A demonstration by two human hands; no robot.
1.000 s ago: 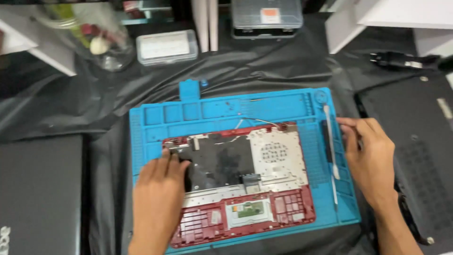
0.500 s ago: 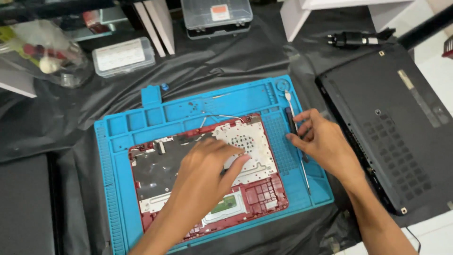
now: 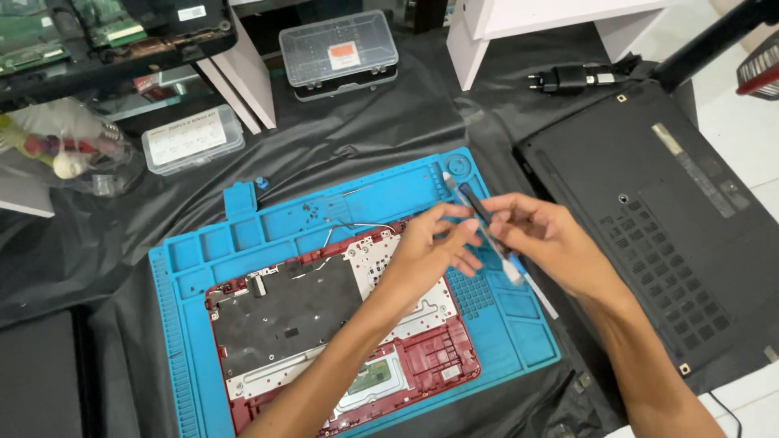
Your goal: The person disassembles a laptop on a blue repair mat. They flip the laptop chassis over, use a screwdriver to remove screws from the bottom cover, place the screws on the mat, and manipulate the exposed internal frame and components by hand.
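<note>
Nearest the camera, a red laptop shell (image 3: pixel 349 341) lies opened on a blue work mat (image 3: pixel 527 341), its inner side up: the metal keyboard backing and a small green board are exposed, so the dismantling looks well under way (as a judgement, the main parts are already out, and loose wires (image 3: pixel 341 231) near the mat's far edge remain).

Above the mat's right side both hands meet. The left hand (image 3: pixel 426 251) reaches across the shell, fingertips pinched at a slim black tool (image 3: pixel 475 203). The right hand (image 3: pixel 548 243) closes around the same tool from the other side, and a white-tipped pry stick (image 3: pixel 513 272) shows beneath its fingers; whether it grips that too cannot be told. The tool sits between the two hands, lifted off the mat near its far right corner.

To the right lies a second, dark laptop (image 3: pixel 665 219), underside up, on the black sheet (image 3: pixel 365 138). Farther off stand clear plastic boxes (image 3: pixel 337 49), a smaller parts case (image 3: pixel 193 138), and a charger plug (image 3: pixel 568 79).
</note>
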